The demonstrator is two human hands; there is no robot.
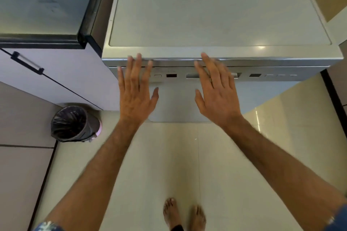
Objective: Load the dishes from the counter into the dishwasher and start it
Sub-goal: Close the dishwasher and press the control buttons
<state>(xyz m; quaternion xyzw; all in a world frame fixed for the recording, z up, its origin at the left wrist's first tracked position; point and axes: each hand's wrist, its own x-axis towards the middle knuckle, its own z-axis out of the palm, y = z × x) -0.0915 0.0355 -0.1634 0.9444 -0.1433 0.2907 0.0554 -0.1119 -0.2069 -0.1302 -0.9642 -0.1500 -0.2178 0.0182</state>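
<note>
Silver-grey dishwasher (216, 15), door closed, flat top, control strip along its front.

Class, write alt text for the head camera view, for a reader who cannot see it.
Seen from above, a person's left hand and right hand reach, fingers straight, to the closed front of a silver dishwasher. A lined bin stands on the tiled floor to the left.
</note>
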